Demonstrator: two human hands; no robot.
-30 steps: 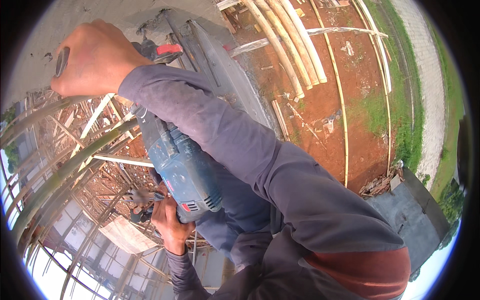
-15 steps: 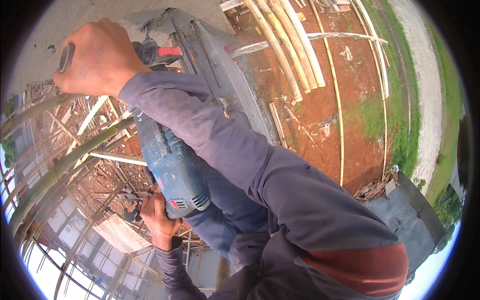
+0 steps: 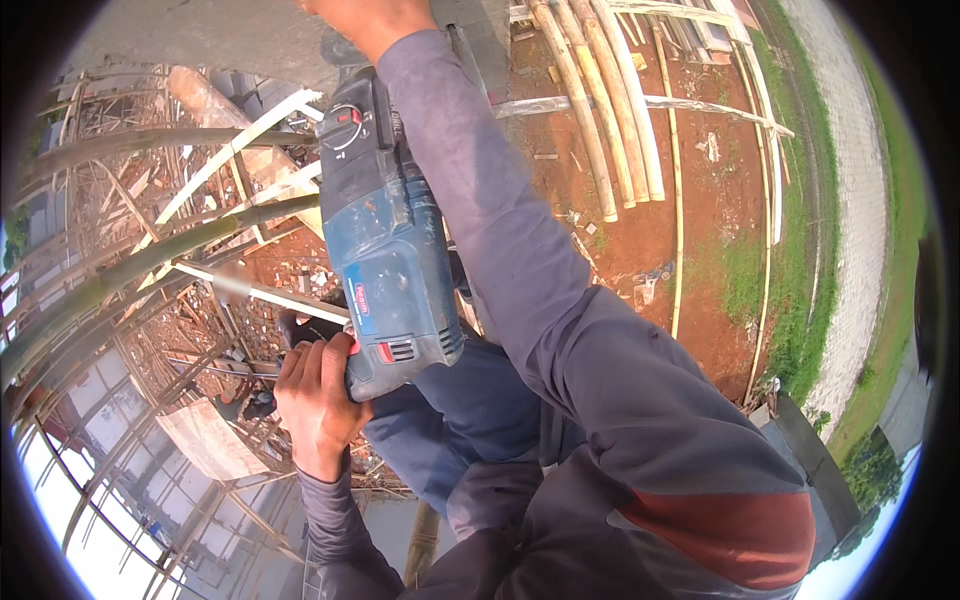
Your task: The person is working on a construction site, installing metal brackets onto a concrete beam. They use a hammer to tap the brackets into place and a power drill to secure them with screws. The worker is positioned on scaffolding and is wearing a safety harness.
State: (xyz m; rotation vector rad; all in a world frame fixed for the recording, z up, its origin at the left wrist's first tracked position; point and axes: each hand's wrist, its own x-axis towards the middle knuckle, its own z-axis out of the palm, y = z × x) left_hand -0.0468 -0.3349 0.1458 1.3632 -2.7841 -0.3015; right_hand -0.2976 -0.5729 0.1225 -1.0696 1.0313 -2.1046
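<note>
A blue and black rotary hammer drill (image 3: 392,268) slants across the middle, its front end toward the concrete at the top. My left hand (image 3: 318,405) is closed around its rear handle, with the fingers near the trigger side. At the top edge, my right hand (image 3: 372,22) is beside the drill's front end, its fingers cut off by the frame. The earlier frame shows that hand wrapped round the side handle. The drill bit and its contact point are hidden now. Grey concrete (image 3: 235,38) lies beyond the drill's front.
Bamboo scaffolding poles (image 3: 150,262) cross the left side above ground strewn with debris. Long peeled poles (image 3: 610,110) lie over red soil (image 3: 630,245) to the right. Farther right are grass (image 3: 800,300) and a pale paved path (image 3: 862,220). My legs (image 3: 455,410) are below the drill.
The drill and both my hands have moved up and to the right in the view. My right hand has partly left the picture at the top. The drill's front end is now mostly hidden.
</note>
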